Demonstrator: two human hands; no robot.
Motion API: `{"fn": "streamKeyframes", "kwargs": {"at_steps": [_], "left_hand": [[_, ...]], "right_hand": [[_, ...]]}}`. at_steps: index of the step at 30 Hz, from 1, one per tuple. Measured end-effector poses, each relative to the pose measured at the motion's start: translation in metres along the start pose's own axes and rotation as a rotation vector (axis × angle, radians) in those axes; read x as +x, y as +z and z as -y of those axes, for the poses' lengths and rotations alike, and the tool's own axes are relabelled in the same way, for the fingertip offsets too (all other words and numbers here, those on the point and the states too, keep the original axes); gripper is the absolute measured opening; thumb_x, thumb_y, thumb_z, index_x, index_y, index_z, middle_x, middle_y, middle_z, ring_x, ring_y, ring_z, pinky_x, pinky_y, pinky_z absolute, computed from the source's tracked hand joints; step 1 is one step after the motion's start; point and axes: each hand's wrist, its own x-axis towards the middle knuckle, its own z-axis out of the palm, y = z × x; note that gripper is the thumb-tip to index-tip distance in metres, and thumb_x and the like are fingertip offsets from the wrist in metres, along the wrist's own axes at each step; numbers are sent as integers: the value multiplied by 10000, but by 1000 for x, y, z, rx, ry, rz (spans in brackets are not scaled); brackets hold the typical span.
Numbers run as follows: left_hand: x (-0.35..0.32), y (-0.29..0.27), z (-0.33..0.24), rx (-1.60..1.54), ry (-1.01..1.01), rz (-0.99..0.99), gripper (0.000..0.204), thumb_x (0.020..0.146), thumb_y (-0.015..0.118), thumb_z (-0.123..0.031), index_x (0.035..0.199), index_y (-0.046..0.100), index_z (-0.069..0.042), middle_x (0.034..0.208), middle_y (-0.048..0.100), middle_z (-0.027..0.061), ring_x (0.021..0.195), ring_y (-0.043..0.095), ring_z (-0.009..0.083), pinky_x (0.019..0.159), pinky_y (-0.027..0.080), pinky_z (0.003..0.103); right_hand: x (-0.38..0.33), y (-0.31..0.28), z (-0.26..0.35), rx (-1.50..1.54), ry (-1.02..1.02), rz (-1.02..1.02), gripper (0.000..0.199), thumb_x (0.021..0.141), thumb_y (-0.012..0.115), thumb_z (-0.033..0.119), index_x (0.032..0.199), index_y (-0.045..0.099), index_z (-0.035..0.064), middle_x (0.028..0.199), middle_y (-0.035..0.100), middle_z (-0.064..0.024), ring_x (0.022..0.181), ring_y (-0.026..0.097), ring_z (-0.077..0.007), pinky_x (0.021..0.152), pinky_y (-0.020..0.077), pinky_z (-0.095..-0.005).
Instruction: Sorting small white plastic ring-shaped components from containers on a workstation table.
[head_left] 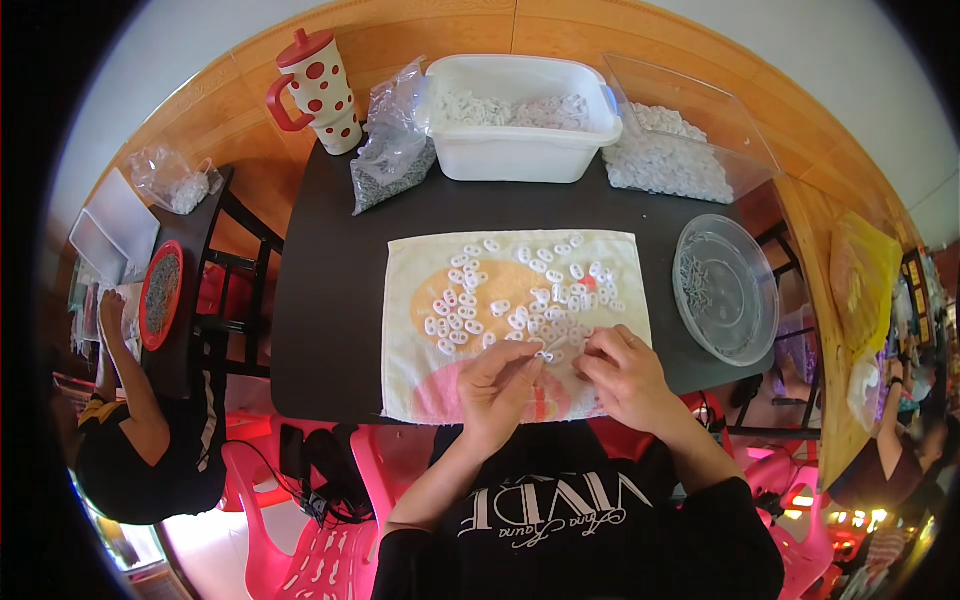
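Note:
Above the towel's near edge, my left hand (497, 385) pinches a small white plastic piece (545, 356) between thumb and forefinger. Close by on its right, my right hand (622, 372) has its fingers drawn together; whatever is between the fingertips is too small to make out. Many white two-holed oval plastic pieces (463, 322) lie scattered over the patterned towel (405, 385), spread loosely on the left and heaped thickest just beyond my fingers.
Along the dark table's back stand a polka-dot tumbler (322, 90), a bag of small grey parts (393, 160), a white tub (515, 155) and a clear bin (670, 165) of white pieces. A round clear container (735, 290) with metal pins sits right. Other people work at both sides.

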Motion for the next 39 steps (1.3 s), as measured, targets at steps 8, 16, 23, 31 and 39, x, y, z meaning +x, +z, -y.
{"fn": "streamKeyframes", "kwargs": {"at_steps": [8,16,23,31,39], "left_hand": [[3,2,-5,-43,-3,-1,180,917,638,85,1082,686,27,966,677,51,811,649,97,731,529,227],[0,-1,-2,-58,-20,22,206,907,643,94,1096,686,24,982,676,43,841,641,88,749,519,211],[-1,-2,-2,-115,-11,105,386,897,612,127,1262,643,5,1022,655,44,888,624,85,767,511,220],[0,-2,-3,-164,-11,97,438,864,626,141,1279,643,0,986,662,27,868,618,75,764,509,212],[-1,-3,-2,-178,-33,70,403,875,624,139,1253,655,3,993,663,27,878,612,67,777,501,202]], "right_hand": [[1,9,18,-174,45,59,199,666,717,101,844,633,69,823,528,-75,744,594,-260,584,467,-378],[3,8,8,240,126,-203,136,781,688,-50,903,647,-5,860,620,-104,687,617,-230,621,478,-281],[25,14,17,1116,456,-400,96,890,631,-91,976,649,-53,855,637,-48,716,575,-79,626,445,-213],[24,29,18,1140,465,-337,84,909,638,-87,970,645,-31,882,613,-5,789,559,-39,692,422,-183],[26,29,19,1129,438,-340,82,909,631,-94,967,640,-38,884,607,-11,791,560,-45,700,430,-187]]}}
